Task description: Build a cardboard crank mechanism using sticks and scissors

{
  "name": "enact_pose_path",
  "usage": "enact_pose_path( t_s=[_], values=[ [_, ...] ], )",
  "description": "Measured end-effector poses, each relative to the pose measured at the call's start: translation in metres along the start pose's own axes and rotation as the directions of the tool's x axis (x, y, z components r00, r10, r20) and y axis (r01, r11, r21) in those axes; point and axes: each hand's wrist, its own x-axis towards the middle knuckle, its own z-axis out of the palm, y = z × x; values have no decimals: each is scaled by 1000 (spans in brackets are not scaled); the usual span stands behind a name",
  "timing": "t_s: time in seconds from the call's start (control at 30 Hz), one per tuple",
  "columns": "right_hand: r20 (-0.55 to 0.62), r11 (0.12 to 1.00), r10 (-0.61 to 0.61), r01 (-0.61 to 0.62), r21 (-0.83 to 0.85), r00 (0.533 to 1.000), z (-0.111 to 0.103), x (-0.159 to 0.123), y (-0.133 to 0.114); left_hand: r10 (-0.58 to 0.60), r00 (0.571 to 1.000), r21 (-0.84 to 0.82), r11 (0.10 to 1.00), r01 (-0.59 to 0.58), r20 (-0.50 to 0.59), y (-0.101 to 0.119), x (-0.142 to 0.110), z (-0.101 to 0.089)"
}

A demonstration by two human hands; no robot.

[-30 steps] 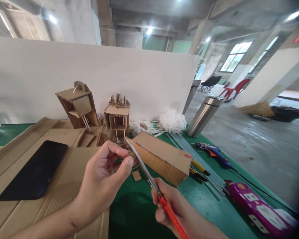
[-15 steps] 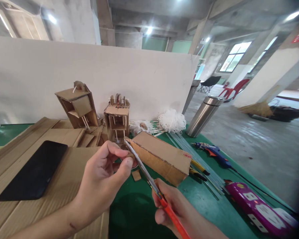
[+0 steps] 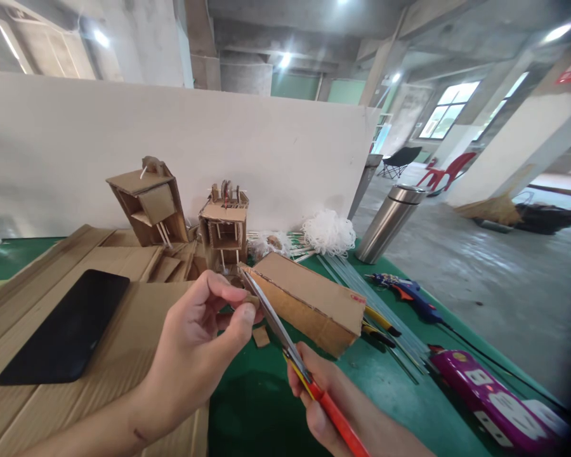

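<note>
My left hand pinches a small piece of cardboard between thumb and forefinger, held above the green table. My right hand grips red-handled scissors. Their blades point up and left and meet the small piece at my left fingertips. A long cardboard box lies just behind the blades. A small cardboard scrap rests on the table below them.
Flat cardboard sheets with a black phone lie at left. Two cardboard models stand at the back. A steel flask, blue glue gun, clear sticks and purple power strip lie at right.
The scissors and my right hand have shifted slightly down and right along the small piece. My left hand stays nearly still.
</note>
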Motion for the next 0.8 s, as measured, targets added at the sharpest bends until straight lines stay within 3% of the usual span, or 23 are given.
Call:
enact_pose_path(
  t_s=[0.13, 0.53, 0.8],
  values=[
    [61, 998, -11, 15, -64, 998, -2, 0, 1, 7, 1000, -11, 1000, -7, 5, -3, 1, 0],
    [34, 999, 29, -28, -22, 999, 1, 5, -2, -15, 1000, -9, 1000, 15, -10, -1, 1, 0],
    [46, 999, -21, 23, -47, 999, 2, 4, 9, -2, 1000, -7, 1000, 2, -18, 0, 3, 2]
  ],
)
